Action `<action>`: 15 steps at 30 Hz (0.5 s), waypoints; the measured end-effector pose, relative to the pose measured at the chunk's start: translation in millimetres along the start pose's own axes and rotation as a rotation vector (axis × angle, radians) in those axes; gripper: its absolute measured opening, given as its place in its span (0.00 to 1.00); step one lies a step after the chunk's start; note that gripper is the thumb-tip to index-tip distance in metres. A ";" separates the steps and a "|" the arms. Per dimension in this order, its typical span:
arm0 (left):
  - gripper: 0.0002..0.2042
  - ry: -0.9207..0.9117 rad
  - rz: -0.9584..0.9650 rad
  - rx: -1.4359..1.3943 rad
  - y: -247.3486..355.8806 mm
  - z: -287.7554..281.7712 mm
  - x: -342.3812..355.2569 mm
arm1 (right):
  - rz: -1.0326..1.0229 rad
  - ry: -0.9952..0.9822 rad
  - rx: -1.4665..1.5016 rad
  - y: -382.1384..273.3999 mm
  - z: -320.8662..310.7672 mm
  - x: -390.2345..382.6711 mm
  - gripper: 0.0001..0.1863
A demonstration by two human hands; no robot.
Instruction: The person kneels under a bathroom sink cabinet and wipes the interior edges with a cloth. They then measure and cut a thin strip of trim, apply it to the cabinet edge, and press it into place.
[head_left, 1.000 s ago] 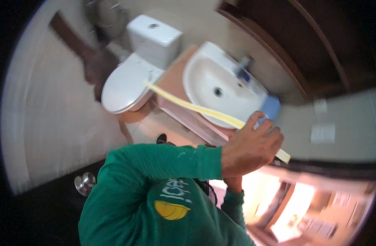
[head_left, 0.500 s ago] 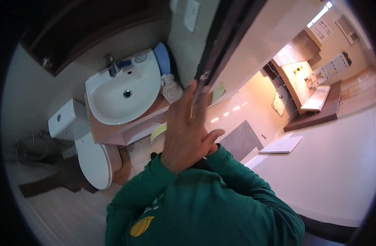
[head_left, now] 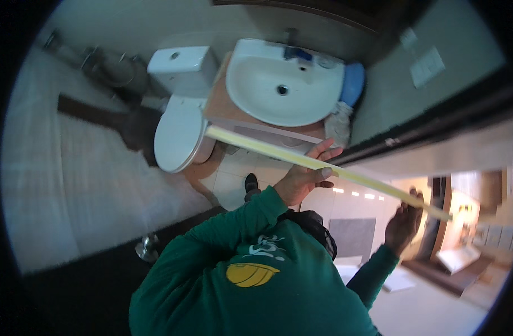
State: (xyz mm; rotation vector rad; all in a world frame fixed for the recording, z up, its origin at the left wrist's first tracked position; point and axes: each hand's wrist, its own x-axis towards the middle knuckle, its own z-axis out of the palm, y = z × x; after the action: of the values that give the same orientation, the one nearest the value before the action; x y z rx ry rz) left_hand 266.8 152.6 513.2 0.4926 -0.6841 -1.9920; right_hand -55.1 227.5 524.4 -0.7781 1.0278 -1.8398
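The toilet (head_left: 180, 131) stands at ten o'clock. A yellow strip (head_left: 267, 149) slants from ten toward four, nearer than the sink (head_left: 256, 84) at twelve. Close to centre, the left hand (head_left: 302, 180) pinches the strip between thumb and fingers. Toward four, the right hand (head_left: 403, 224) is behind its end; whether those fingers grip cannot be told.

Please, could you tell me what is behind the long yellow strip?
Past the edges of the yellow strip, the sink cabinet and tiled floor are visible; the left hand and right hand are partly behind it. What it covers directly cannot be seen.
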 end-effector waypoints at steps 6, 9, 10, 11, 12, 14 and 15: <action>0.33 0.060 0.131 -0.001 49.8 -25.5 -17.9 | -0.115 0.039 -0.613 3.1 -56.7 -4.7 0.28; 0.27 0.113 0.221 0.056 72.7 -27.5 -19.0 | -0.098 0.067 -0.551 -1.8 -60.1 1.6 0.31; 0.27 0.120 0.237 0.071 80.1 -29.2 -19.6 | -0.046 0.143 -0.371 -6.8 -54.3 0.6 0.31; 0.26 0.127 0.252 0.086 86.4 -31.6 -20.5 | 0.009 0.217 -0.191 -9.7 -48.5 0.9 0.32; 0.26 0.135 0.283 0.091 92.7 -32.3 -19.9 | 0.006 0.204 -0.215 -12.3 -53.3 2.2 0.32; 0.26 0.153 0.341 0.100 102.9 -34.5 -18.9 | 0.015 0.236 -0.200 -12.4 -60.1 3.7 0.32; 0.26 0.142 0.352 0.089 106.1 -35.8 -19.2 | 0.018 0.248 -0.193 -12.6 -62.5 4.4 0.31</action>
State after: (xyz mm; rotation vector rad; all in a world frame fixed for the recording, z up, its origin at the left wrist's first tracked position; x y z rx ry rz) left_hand 366.3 117.2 555.3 0.5219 -0.7184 -1.5876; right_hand -112.9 248.3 506.9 -0.6603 1.3826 -1.8727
